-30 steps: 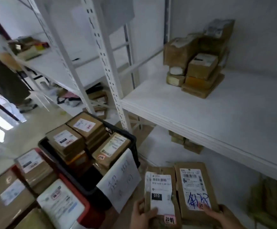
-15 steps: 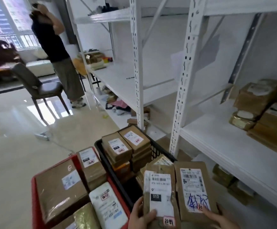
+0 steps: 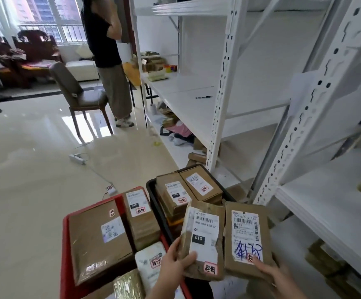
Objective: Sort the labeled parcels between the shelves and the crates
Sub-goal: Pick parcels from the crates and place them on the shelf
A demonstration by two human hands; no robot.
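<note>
Our wrists are cut off at the bottom edge, and the small print on every label is too fine to read. The red crate [image 3: 64,244] runs out of frame at its lower end, and the black crate [image 3: 153,203] is partly hidden behind the parcels we hold. At the far right edge, a brown parcel on the shelf is only a sliver. The standing person [image 3: 108,61] at the back is cropped at the top.

We stand on a glossy cream floor [image 3: 24,169] beside white metal shelves [image 3: 196,104]. A pen [image 3: 203,97] lies on the middle shelf. A chair [image 3: 78,93] stands near the person, with a window behind.

Our left hand [image 3: 175,264] grips the left parcel [image 3: 203,238] by its lower left corner, thumb curled over the front, fingers behind. Its label shows a black "010" tag. Our right hand [image 3: 270,270] holds the right parcel [image 3: 246,236] from below, thumb lying on the label near blue handwriting. The two parcels sit side by side, edges touching, above the black crate's near end. Both crates hold more brown parcels.
</note>
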